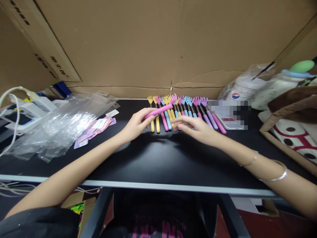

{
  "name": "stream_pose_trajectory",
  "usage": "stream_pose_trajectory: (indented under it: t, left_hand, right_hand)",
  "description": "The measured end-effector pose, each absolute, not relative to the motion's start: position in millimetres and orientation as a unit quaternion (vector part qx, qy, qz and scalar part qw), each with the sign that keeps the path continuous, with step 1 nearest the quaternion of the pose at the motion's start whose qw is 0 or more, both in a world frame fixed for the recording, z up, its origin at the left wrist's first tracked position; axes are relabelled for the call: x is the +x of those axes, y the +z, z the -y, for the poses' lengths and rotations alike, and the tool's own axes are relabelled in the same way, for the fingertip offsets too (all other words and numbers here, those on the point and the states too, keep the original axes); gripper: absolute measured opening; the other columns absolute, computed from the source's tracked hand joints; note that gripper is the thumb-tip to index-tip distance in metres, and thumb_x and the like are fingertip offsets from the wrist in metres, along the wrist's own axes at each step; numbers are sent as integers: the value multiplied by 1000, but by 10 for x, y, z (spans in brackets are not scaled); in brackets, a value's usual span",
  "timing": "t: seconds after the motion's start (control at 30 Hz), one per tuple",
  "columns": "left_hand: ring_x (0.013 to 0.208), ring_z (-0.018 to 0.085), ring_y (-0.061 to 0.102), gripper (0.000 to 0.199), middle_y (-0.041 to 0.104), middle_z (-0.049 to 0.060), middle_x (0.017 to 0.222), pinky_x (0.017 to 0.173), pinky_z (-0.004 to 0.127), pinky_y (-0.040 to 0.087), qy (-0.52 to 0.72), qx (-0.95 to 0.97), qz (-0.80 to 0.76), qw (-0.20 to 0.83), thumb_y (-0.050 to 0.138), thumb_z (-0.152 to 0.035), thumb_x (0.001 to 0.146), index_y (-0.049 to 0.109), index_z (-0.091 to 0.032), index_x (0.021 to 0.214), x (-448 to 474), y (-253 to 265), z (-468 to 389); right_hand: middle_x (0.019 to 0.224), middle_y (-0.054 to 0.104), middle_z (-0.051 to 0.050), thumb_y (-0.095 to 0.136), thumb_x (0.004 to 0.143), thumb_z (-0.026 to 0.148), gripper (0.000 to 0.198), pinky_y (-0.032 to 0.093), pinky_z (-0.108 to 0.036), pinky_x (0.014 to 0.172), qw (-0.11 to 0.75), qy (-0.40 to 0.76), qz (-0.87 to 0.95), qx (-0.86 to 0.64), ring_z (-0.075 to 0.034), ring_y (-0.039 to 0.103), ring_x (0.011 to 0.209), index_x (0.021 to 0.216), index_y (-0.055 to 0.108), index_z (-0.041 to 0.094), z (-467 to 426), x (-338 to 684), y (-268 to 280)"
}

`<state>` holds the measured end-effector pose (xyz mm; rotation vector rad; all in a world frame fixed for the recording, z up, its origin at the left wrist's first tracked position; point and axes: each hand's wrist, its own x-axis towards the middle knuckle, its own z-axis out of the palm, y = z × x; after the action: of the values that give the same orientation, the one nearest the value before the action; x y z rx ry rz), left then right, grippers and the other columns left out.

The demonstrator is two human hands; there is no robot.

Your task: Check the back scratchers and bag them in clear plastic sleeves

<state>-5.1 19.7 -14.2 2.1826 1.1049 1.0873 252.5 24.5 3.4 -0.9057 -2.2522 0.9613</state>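
Observation:
A pink back scratcher [160, 110] with a small claw head is held by its handle in my left hand [136, 125], raised over the table. My right hand [195, 128] hovers over the handles of a row of back scratchers [209, 119], fingers stretched out and slightly bent, with nothing visible in them. That row holds several pieces in yellow, pink, blue and purple, lying side by side with their claw heads toward the cardboard wall. My right hand hides some of the handles in the middle.
Clear plastic bags [64, 122] lie on the left, beside colourful cards [95, 129]. A phone [229, 119], partly blurred out, rests right of the row. Farther right stand a bagged cup [244, 89], a bottle [274, 86] and a brown bag [287, 105]. Cardboard [158, 43] closes off the back.

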Motion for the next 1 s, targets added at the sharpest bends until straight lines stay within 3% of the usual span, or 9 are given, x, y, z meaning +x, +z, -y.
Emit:
stream_pose_trajectory:
  t: [0.1,0.27,0.4,0.73,0.87,1.0]
  left_hand:
    - [69,12,53,36,60,4,92,67,24,44,390,810,-368,237,47,-36,96,59,-16,124,56,-196,-118]
    - [79,14,54,31,57,4,90,72,23,44,399,834,-330,189,48,-30,97,63,-20,123,117,-246,-57]
    - [84,14,54,30,55,4,94,75,23,45,385,846,-338,144,46,-27,97,63,-25,123,146,-293,-23]
    - [103,17,59,43,62,8,121,90,29,46,354,864,-330,136,47,-16,93,49,-22,135,142,-288,-35]
    - [86,16,60,33,65,8,100,79,27,47,377,847,-338,165,45,-24,96,57,-17,126,113,-233,-57]
    - [84,15,62,25,64,5,94,76,26,49,428,779,-356,289,53,-36,93,61,-17,107,65,-154,-85]
  right_hand:
    - [93,71,-7,57,87,45,35,53,-37,87,295,467,773,-312,-19,69,91,107,63,17,-169,2282,-131]
    - [76,65,-1,72,74,52,38,58,-32,73,364,605,620,-342,-14,67,71,87,64,18,-47,2089,-233]
    - [74,63,1,72,75,51,33,58,-28,68,390,661,534,-355,-12,66,66,82,65,19,56,2050,-243]
    - [84,70,-4,70,79,43,25,55,-35,82,402,697,505,-312,-17,65,85,88,73,20,63,2138,-159]
    - [95,72,-6,65,82,40,24,52,-41,88,405,693,518,-296,-20,65,92,92,72,20,-2,2216,-70]
    - [90,73,-5,58,84,34,18,49,-41,91,447,643,547,-297,-20,68,92,73,61,20,-50,2318,58]
